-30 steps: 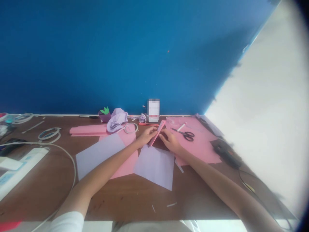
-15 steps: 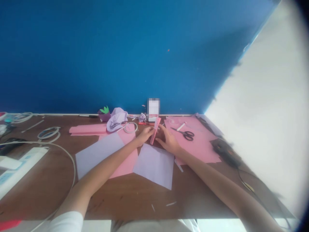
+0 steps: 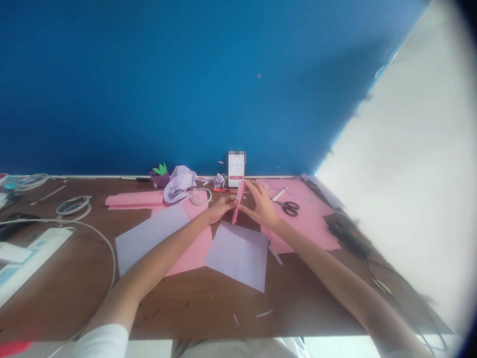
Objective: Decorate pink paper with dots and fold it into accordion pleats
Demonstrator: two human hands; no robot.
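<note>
A narrow pink paper strip (image 3: 238, 201) with a notched edge is held upright above the table, between my two hands. My left hand (image 3: 222, 209) pinches it from the left side near its middle. On the other side, my right hand (image 3: 261, 205) grips it with fingers at the upper end and the thumb lower down. Below the hands lies a lilac paper sheet (image 3: 238, 256). Scissors (image 3: 288, 207) with dark handles rest on a pink sheet (image 3: 313, 231) to the right of my right hand.
A phone (image 3: 236, 171) stands against the blue wall. Crumpled lilac paper (image 3: 181, 183), a roll of tape (image 3: 201, 196) and a purple paper piece with green leaves (image 3: 160, 175) sit at the back left. A power strip (image 3: 35, 263) and cable lie left; a dark device (image 3: 346, 233) lies right.
My right hand has shifted up and left, its fingers reaching over to the strip's upper end. The strip has turned slightly narrower to view. My left hand stays about where it was.
</note>
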